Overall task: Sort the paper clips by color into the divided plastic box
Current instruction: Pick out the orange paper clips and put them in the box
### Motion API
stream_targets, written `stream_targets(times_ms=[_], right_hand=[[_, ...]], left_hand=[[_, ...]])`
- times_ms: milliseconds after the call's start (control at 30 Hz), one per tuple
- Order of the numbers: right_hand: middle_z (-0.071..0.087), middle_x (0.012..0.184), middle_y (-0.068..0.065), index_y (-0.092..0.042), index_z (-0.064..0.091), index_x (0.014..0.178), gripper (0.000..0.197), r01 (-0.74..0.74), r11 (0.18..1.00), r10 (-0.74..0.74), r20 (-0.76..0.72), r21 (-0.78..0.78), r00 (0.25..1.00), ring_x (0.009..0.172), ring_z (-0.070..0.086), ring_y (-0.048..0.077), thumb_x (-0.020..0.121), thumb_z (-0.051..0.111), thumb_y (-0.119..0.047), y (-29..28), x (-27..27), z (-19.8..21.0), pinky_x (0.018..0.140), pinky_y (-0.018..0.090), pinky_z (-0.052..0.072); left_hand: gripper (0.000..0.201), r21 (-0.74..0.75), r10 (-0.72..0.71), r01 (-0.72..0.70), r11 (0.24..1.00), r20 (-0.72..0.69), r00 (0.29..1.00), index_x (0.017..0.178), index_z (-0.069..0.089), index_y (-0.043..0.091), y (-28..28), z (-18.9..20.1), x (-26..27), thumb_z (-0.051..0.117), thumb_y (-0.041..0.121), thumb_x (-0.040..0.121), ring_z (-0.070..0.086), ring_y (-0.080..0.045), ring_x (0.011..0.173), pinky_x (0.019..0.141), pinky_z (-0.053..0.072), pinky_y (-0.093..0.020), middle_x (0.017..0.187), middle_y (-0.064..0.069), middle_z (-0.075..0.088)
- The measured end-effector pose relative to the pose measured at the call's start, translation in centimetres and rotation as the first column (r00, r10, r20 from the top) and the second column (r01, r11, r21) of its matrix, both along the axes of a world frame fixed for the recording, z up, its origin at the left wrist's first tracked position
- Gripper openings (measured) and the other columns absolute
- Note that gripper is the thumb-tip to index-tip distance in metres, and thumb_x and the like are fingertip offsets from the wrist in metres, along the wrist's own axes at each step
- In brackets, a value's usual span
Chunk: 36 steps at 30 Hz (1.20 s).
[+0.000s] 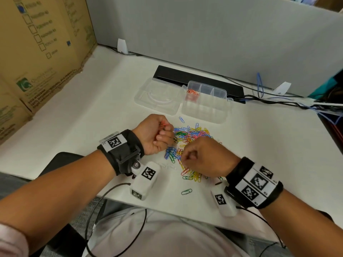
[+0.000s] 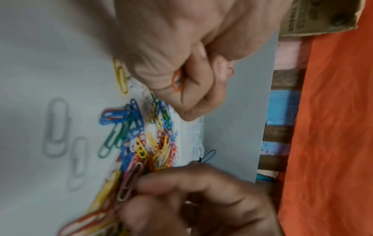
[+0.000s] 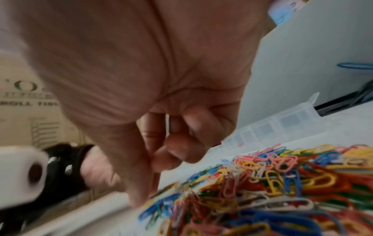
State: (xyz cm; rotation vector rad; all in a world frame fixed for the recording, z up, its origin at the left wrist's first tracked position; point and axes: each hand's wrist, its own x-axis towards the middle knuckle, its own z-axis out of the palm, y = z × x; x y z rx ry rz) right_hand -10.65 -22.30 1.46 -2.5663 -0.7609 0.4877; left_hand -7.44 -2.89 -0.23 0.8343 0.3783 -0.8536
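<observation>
The job was only just started. The clear divided plastic box [image 1: 205, 106] sat open on the white bench [image 1: 92, 108], past the clips, with its lid [image 1: 157, 96] lying flat to the left. Only one compartment had anything in it: a small bunch of orange-red clips [image 1: 192, 92] in the far left corner. The other compartments looked bare, as far as the head view showed.

Almost all the paper clips were still in a big mixed pile [image 1: 187, 143] on the bench, just in front of the box. Blue, green, yellow, red, pink and white ones were all tangled together. A few lay apart from the pile, like a green clip [image 1: 186, 191] near the bench edge and a blue clip [image 1: 181, 119] close to the box.

The left hand [image 1: 155, 135] was curled up and held a few orange clips [image 2: 177, 83] inside its fingers. It looked like it was saving them up to drop in with the others. The right hand [image 1: 202, 158] was down on the pile with its finger and thumb pinched together, picking at a clip; which color could not be told.

So one color was partly done, and every other color still had to be sorted.
</observation>
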Motion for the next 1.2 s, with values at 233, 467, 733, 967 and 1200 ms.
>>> stream_targets(times_ms=[233,467,733,967,1200], right_hand=[[0.065,0.090,-0.005,-0.022,0.070,0.082,0.017,-0.143,0.933,0.190,0.116,-0.331,0.975,0.081,0.060,0.020,0.079,0.057,-0.013,1.1,-0.3,-0.9,0.063,0.029,0.045],[0.065,0.071,-0.010,-0.020,0.068,0.075,0.010,0.051,0.998,-0.056,0.115,0.042,0.992,0.064,0.059,0.004,0.080,0.060,-0.017,1.3,0.7,1.1,0.064,0.028,0.050],[0.067,0.071,-0.009,-0.024,0.070,0.074,0.012,0.146,0.959,-0.155,0.015,0.242,0.988,0.059,0.058,0.001,0.073,0.082,-0.025,1.9,1.4,3.4,0.061,0.026,0.050],[0.055,0.074,-0.009,-0.021,0.061,0.073,0.021,-0.002,0.999,-0.011,0.291,0.044,0.957,0.068,0.054,0.012,0.072,0.079,-0.032,1.8,0.6,3.3,0.067,0.032,0.048],[0.058,0.072,-0.007,-0.021,0.065,0.075,0.015,0.062,0.950,-0.162,0.316,0.305,0.935,0.066,0.054,0.013,0.079,0.073,-0.034,1.3,1.4,1.3,0.062,0.032,0.046]], left_hand=[[0.014,-0.197,0.307,-0.338,0.921,-0.172,0.936,0.064,0.042,0.011,0.3,0.6,0.2,0.035,0.006,0.075,0.037,-0.010,0.032,0.028,0.026,-0.015,0.053,0.001,0.038],[0.031,-0.135,0.482,-0.518,0.845,-0.230,0.846,0.088,0.059,-0.001,-0.5,0.0,-0.5,0.031,0.008,0.098,0.071,-0.031,0.062,0.060,0.060,-0.042,0.080,-0.019,0.069],[0.036,-0.210,0.270,-0.294,0.933,-0.137,0.953,0.094,0.061,-0.005,-2.9,0.0,-2.4,0.026,0.005,0.093,0.068,-0.022,0.060,0.058,0.059,-0.030,0.080,-0.016,0.068],[0.036,-0.201,0.265,-0.287,0.937,-0.127,0.956,0.091,0.059,-0.007,-3.1,0.2,-2.8,0.026,0.005,0.096,0.068,-0.024,0.064,0.048,0.050,-0.022,0.081,-0.017,0.064],[0.032,-0.176,0.366,-0.388,0.905,-0.144,0.920,0.107,0.057,-0.007,-3.0,0.5,-2.1,0.029,0.003,0.095,0.066,-0.023,0.070,0.054,0.057,-0.023,0.096,-0.018,0.064]])
